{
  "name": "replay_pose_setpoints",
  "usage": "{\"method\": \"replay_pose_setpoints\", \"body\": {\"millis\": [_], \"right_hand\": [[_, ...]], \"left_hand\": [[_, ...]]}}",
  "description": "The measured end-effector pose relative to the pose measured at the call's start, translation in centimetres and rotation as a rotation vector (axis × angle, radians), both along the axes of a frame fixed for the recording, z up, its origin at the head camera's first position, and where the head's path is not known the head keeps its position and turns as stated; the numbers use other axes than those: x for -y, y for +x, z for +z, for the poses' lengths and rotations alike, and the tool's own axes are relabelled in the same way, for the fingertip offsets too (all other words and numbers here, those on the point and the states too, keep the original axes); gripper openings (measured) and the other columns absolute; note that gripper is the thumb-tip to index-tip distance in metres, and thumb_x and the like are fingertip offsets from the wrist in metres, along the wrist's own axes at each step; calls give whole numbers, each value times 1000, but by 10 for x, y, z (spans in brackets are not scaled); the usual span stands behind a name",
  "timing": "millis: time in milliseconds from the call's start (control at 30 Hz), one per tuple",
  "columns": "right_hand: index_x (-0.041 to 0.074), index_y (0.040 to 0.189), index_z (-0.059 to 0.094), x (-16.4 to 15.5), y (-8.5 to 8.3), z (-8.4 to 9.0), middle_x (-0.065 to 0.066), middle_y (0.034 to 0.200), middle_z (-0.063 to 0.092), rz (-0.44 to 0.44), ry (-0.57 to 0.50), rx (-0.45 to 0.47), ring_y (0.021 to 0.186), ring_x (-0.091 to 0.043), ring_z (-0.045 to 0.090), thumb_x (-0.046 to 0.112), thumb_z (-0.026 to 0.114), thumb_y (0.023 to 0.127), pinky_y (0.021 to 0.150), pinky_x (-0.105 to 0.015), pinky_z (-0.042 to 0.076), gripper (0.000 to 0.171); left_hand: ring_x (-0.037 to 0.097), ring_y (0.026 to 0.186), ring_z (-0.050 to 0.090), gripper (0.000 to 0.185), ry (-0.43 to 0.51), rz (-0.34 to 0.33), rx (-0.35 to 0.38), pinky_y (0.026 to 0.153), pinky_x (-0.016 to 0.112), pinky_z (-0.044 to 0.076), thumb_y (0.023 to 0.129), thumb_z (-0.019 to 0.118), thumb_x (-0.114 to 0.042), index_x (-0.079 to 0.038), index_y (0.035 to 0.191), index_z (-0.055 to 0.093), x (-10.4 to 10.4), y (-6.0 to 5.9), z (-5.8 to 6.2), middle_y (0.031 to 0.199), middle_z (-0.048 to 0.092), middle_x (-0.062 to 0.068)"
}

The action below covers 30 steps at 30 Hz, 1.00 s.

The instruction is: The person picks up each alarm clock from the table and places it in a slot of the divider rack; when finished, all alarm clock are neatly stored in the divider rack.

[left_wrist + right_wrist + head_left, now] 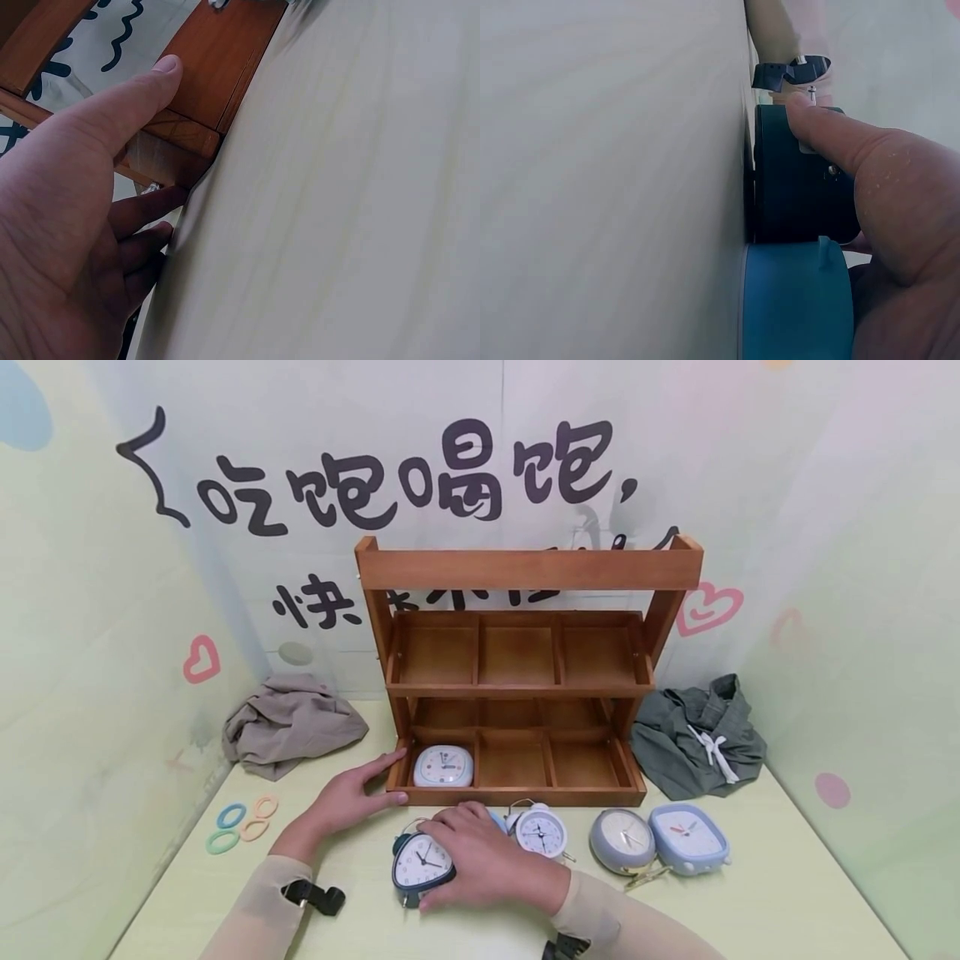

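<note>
My right hand (487, 856) grips a dark teal, rounded-triangular alarm clock (422, 862), which lies face up on the table. In the right wrist view, the thumb presses the side of its dark casing (799, 187). Directly beside it is a blue clock (799, 300), mostly hidden under my hand in the head view. My left hand (348, 802) rests on the front left corner of the brown wooden shelf (517, 797), thumb against the front board and fingers along the side. A pale blue-rimmed clock (444, 767) stands in the lower left compartment.
Right of my right hand lie a white twin-bell clock (540, 832), a round grey clock (622, 841) and a blue square clock (690, 839). Several coloured rings (231, 815) lie at left. Brown cloth (292, 724) and dark green cloth (693, 739) flank the shelf.
</note>
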State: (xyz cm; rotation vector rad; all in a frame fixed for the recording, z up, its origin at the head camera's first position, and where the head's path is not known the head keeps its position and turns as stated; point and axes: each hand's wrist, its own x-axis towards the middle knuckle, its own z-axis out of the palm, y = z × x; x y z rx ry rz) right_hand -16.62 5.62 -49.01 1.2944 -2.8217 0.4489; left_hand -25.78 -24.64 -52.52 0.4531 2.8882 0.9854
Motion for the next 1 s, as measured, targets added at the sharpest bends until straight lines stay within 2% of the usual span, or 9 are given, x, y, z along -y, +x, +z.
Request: {"method": "replay_pose_setpoints", "body": {"millis": [533, 867, 1000], "right_hand": [[25, 154, 64, -1, 0, -2, 6, 137, 65, 48, -72, -90, 125, -12, 60, 81, 88, 78, 120, -48, 41, 97], [25, 154, 64, -1, 4, 5, 4, 139, 64, 71, -96, -155, 126, -14, 60, 81, 90, 74, 121, -46, 41, 101], [23, 154, 63, -4, 4, 10, 1, 142, 63, 73, -102, -177, 131, -17, 59, 80, 91, 74, 121, -44, 43, 102]], "left_hand": [[48, 153, 50, 88, 10, -5, -18, 121, 72, 40, 92, 78, -76, -46, 169, 48, 0, 0, 3, 169, 53, 13], [47, 154, 48, 91, 14, 3, 6, 123, 72, 38, 89, 78, -80, -48, 168, 48, 0, 0, 0, 170, 52, 12], [46, 154, 49, 90, 17, 2, 2, 123, 72, 38, 89, 78, -80, -48, 168, 48, 0, 0, 0, 170, 52, 12]]}}
